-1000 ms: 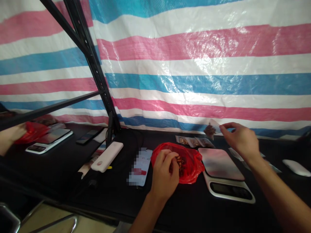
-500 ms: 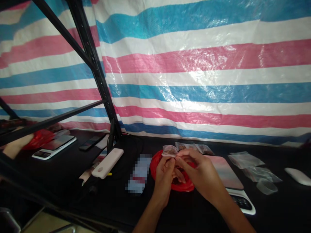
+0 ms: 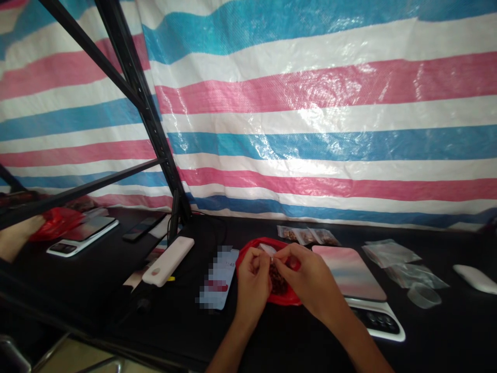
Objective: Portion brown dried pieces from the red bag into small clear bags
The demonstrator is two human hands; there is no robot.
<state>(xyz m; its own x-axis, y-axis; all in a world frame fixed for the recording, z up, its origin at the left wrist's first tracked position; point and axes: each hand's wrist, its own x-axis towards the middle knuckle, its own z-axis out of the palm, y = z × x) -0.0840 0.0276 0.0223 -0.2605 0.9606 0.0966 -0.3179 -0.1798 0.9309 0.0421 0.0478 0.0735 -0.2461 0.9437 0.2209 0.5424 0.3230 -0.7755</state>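
Observation:
My left hand and my right hand meet over a red plastic bag of brown bits on the black table. Both pinch the top of a small clear pouch that hangs between them with dark brown contents inside. The fingertips of the two hands touch at the pouch's mouth. A kitchen scale with a shiny plate lies just right of my right hand.
Several filled small pouches lie behind the red bag. Empty clear bags and a white mouse lie to the right. A phone and a white power bank lie to the left. Another person's hand, a red bag and a second scale sit far left beyond a black rack post.
My right hand came from the back right with the pouch to the red bag. Both hands now hold the pouch lower, over the bag, with brown contents in it.

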